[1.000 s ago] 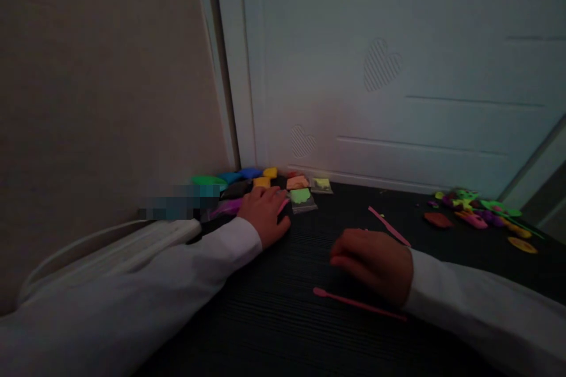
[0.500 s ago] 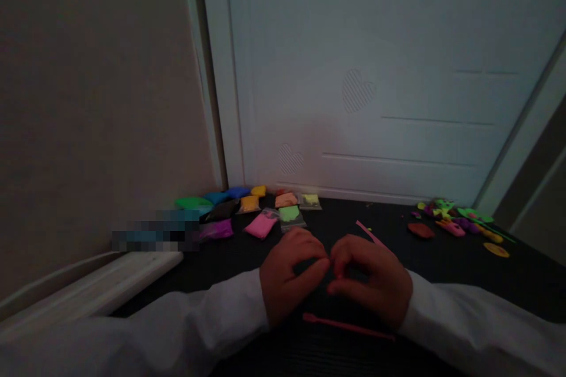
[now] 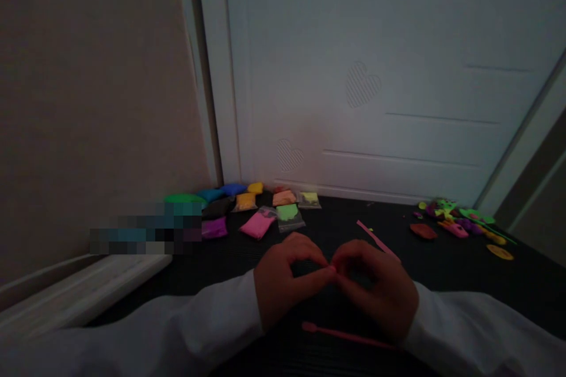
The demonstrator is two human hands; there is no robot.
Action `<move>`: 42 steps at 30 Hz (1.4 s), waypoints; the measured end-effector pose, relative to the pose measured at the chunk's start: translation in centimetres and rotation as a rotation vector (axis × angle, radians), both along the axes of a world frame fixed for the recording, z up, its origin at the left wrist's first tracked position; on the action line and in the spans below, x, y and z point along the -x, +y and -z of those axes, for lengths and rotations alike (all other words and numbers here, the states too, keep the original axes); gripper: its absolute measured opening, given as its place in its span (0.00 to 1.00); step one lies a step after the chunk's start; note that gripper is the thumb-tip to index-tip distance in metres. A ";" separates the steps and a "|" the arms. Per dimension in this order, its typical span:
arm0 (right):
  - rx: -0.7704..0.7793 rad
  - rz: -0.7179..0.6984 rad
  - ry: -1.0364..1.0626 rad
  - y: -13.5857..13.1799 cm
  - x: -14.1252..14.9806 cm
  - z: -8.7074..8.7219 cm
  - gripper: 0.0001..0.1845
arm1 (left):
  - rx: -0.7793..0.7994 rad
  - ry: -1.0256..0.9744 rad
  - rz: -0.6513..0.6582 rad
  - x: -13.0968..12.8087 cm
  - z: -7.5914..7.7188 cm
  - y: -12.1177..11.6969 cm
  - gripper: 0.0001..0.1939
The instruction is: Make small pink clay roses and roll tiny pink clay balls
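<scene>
My left hand and my right hand meet at the fingertips over the dark table, thumbs and forefingers pinched. A tiny reddish-pink bit of modelling clay shows where the tips touch; the fingers cover most of it. Closer to me, below both hands, lies a pink plastic modelling tool with a flat end on the left. Its right end passes by my right wrist. Behind my right hand rests another pink strip-like tool, partly covered by the fingers.
Bags of coloured clay, among them a pink bag, a light green bag and a purple bag, lie at the back left. Shaped clay pieces and a brown piece are at the right. A white door stands behind.
My fingertips have come together, and both hands now pinch at the reddish bit that showed by my right fingers before. The view has shifted slightly.
</scene>
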State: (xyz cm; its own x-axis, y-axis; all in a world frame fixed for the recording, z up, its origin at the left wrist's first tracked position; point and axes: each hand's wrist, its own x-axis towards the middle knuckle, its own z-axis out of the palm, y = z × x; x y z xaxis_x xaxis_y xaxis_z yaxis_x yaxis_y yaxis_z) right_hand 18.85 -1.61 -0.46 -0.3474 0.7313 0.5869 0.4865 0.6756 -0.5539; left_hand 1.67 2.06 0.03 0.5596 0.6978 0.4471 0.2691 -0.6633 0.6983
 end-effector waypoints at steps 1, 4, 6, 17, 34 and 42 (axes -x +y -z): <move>-0.008 0.002 -0.011 0.0 0.0 0.1 0.07 | 0.010 -0.003 -0.004 0.0 0.1 0.1 0.07; -0.046 -0.010 -0.064 0.1 0.0 0.4 0.10 | 0.038 -0.026 -0.001 -0.1 0.4 0.3 0.06; -0.068 -0.023 -0.101 0.1 -0.1 0.5 0.13 | 0.067 -0.045 0.009 -0.3 0.6 0.4 0.06; -0.080 0.034 -0.218 -0.4 -0.5 -0.4 0.11 | 0.258 0.011 -0.060 0.5 0.4 0.8 0.11; -0.069 0.132 -0.832 -0.8 -1.2 -0.8 0.06 | 0.308 -0.008 -0.135 0.5 0.5 0.8 0.12; -0.002 0.249 -0.755 -0.8 -2.7 -0.4 0.05 | 0.426 -0.040 -0.163 0.1 -0.1 -0.7 0.14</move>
